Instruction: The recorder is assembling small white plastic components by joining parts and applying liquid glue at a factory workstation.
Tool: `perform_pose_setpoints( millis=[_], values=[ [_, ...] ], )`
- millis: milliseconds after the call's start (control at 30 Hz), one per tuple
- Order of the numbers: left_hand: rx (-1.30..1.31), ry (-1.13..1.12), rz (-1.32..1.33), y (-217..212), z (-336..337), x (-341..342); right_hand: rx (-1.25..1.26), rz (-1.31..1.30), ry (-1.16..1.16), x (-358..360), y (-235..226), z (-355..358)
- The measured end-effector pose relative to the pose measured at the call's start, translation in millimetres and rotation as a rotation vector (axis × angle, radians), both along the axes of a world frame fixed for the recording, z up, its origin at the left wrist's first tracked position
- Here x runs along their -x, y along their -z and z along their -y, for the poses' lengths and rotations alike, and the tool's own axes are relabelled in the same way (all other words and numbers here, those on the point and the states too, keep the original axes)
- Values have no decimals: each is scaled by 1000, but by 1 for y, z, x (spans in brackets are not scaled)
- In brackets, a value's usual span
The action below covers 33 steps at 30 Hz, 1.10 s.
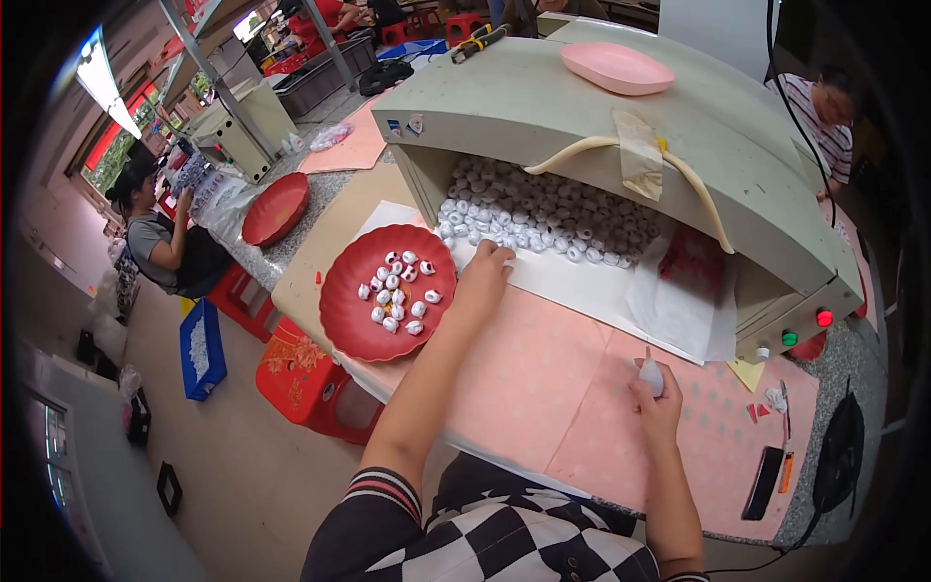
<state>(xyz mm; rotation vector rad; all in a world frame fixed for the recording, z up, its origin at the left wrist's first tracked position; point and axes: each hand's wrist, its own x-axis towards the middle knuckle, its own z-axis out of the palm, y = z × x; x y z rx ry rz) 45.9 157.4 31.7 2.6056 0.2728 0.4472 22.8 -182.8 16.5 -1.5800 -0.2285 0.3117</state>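
Observation:
My left hand [482,272] reaches to the front edge of a heap of small white round pieces [543,213] lying on white paper under a grey-green hood. Its fingers are curled over a few pieces; whether it grips one is hidden. Beside it on the left lies a red plate [344,310] with several white pieces marked in dark colour [398,291]. My right hand [657,398] rests on the pink table cover and holds a small white squeeze bottle [651,373] with a pointed tip.
A pink dish [618,68] lies on the grey-green hood [543,107]. Red and green buttons [805,328] sit on its right end. Another red plate [275,209] lies far left. A seated person [160,242] is at left, another [824,116] at right. A dark phone-like slab [766,482] lies at right.

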Motion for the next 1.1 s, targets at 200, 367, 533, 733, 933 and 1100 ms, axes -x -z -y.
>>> perform_pose_setpoints(
  millis=[200, 367, 533, 733, 933, 1100],
  values=[
    [1409, 257, -88, 7, 78, 32, -269, -13, 189, 6, 9, -3],
    [1386, 388, -122, 30, 126, 48, -148, 157, 270, 5, 4, -4],
    [1086, 429, -59, 31, 129, 52, -192, 250, 293, 4, 13, -10],
    [1093, 340, -62, 29, 135, 52, -26, 404, 254, 7, 6, -7],
    [1088, 314, -84, 25, 138, 52, 21, 423, 239, 8, 5, -6],
    [1099, 339, -52, 33, 136, 52, 35, 416, 231, 7, 7, -8]
  ],
)
